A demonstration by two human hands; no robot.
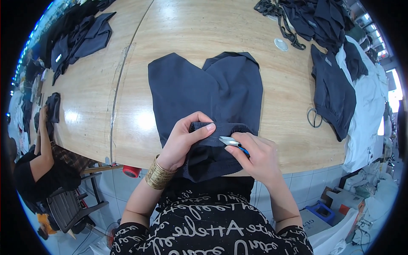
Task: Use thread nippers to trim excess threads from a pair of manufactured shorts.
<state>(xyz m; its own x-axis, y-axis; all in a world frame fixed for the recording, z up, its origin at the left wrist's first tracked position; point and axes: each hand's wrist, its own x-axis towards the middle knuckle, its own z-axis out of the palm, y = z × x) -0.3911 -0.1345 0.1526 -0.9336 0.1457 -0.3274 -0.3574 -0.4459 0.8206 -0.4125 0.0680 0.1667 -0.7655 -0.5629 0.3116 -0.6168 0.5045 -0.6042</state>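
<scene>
A pair of dark navy shorts lies on the wooden table in front of me, legs pointing away, its gathered elastic waistband at the near edge. My left hand pinches the waistband, thumb on top, and a stack of gold bangles circles that wrist. In my right hand are small thread snips with silver blades and a bit of blue at the handle. The blade tips point left and rest at the waistband's stitching. Part of the snips is hidden under my fingers.
On the right lie another pair of dark shorts, white cloth and a dark garment pile. More dark garments lie far left. At the left edge a co-worker sits handling dark cloth. A seam divides the tabletop.
</scene>
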